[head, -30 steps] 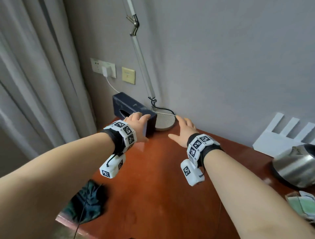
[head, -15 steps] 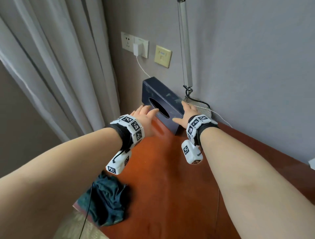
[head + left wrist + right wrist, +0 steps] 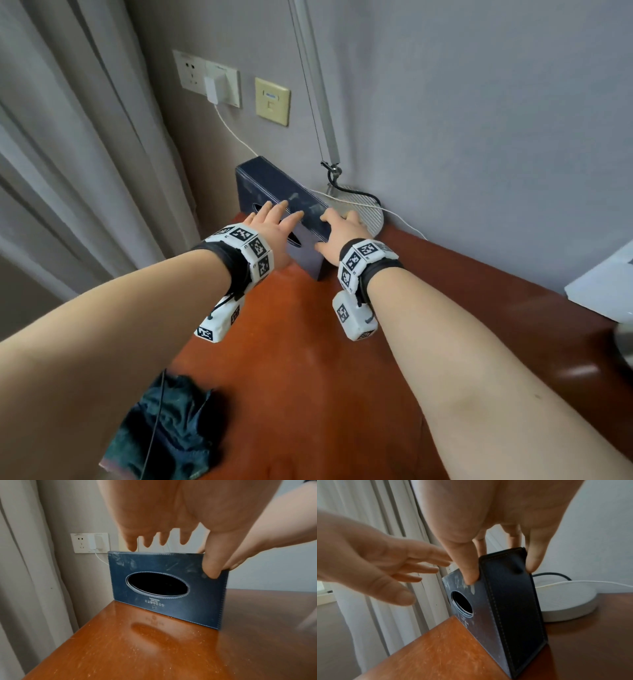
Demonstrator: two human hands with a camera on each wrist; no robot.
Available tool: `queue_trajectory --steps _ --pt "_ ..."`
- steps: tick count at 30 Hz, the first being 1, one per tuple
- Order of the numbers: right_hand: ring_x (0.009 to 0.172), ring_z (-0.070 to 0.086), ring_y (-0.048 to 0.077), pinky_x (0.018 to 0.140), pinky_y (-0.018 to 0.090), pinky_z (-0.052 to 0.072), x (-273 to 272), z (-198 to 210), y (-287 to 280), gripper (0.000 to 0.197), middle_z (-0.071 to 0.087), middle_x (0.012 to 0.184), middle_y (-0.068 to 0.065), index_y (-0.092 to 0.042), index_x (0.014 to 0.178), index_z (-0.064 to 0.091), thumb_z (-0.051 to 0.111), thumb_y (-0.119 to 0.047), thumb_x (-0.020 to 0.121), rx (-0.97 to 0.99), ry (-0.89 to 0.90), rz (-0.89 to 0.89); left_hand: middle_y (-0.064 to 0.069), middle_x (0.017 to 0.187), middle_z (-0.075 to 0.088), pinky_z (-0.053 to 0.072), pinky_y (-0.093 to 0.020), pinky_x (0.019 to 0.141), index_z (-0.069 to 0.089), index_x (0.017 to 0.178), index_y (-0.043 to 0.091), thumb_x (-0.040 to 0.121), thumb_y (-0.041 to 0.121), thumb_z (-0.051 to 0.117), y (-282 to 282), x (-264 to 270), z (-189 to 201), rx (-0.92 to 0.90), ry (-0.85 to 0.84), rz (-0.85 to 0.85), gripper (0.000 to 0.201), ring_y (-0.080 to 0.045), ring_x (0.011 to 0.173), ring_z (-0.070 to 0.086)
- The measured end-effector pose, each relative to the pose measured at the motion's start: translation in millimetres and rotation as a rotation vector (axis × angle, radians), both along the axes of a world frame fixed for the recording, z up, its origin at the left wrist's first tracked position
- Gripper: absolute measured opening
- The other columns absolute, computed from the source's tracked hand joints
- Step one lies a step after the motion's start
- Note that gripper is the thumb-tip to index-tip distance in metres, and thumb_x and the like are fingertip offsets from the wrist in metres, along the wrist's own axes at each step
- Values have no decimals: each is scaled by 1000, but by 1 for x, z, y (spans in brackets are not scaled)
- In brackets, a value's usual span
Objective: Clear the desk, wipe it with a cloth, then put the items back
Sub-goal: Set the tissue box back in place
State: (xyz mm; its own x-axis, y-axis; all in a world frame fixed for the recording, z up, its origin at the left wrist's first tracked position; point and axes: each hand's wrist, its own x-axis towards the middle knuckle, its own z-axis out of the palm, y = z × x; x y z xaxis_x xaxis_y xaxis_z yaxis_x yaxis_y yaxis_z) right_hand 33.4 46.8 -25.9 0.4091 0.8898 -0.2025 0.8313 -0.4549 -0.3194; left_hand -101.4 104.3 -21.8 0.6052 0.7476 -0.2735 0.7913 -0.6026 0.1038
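Two hands meet at a dark blue tissue box [image 3: 274, 192] standing on its long edge at the bench's [image 3: 308, 359] 12 o'clock corner, beside a lamp base [image 3: 366, 212] at its 3 o'clock. The step appears to be clearing; next comes a lift. The right hand [image 3: 337, 233] pinches the box's near end, thumb against fingers [image 3: 534, 558]; the left hand [image 3: 274, 226] hovers with fingers [image 3: 132, 543] spread, holding nothing.

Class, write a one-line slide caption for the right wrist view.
Right hand grips the end of the upright dark tissue box on the wooden desk; the open left hand reaches in.
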Motion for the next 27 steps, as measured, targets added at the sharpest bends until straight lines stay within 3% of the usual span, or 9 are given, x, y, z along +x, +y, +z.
queue_trajectory --steps 2,6,9,12,18,20,22,24,27 --pt "107 52 33 87 37 48 9 4 -18 44 36 126 10 -27 124 42 62 -32 85 -40 9 1 1 159 -9 4 -41 119 -1 150 33 87 33 63 0 8 0 6 33 -34 90 -23 147 -9" --pt "108 51 29 83 34 46 32 9 -65 47 36 129 8 -28 123 41 65 -35 83 -101 -28 13 0 159 -8 3 -46 120 -3 149 36 87 41 60 -6 27 -2 28 101 -92 88 -25 147 -8" --pt "111 47 28 80 31 43 51 11 -100 50 34 131 8 -26 127 38 64 -31 84 -144 -63 -9 2 159 -6 1 -50 118 -4 148 41 87 44 57 -19 42 -2 71 148 -172 86 -26 147 -7" --pt "113 46 27 85 36 46 70 12 -131 52 33 134 8 -25 128 36 64 -28 85 -183 -77 -82 3 159 -7 0 -52 117 -3 146 45 89 45 53 -34 62 2 68 174 -267 80 -26 147 -7" --pt "113 46 27 85 35 46 112 9 -195 51 31 139 6 -24 130 35 61 -15 87 -198 -84 -219 3 158 -6 6 -57 115 1 144 51 92 46 48 -66 105 1 35 165 -385 70 -27 146 -8" --pt "106 49 25 81 34 47 125 7 -215 50 31 139 4 -24 128 35 59 -10 87 -181 -82 -268 3 157 -4 8 -55 116 3 143 52 91 47 47 -76 119 -4 33 135 -414 69 -27 146 -7" --pt "87 53 23 73 33 48 137 4 -234 50 31 137 2 -24 127 35 58 -6 86 -169 -82 -307 -1 158 3 10 -48 118 8 144 50 90 48 48 -86 133 -12 69 87 -492 67 -29 145 -2" --pt "67 50 20 63 31 46 149 2 -250 50 31 136 1 -23 127 35 56 -2 86 -161 -86 -334 -2 156 7 15 -43 118 13 144 50 89 49 48 -99 145 -13 102 60 -533 65 -30 144 3" --pt "53 41 15 52 27 39 167 0 -272 51 28 139 1 -20 127 35 53 3 86 -146 -91 -372 -1 156 5 19 -43 117 15 143 51 92 46 47 -119 164 -9 67 53 -544 61 -30 142 3"
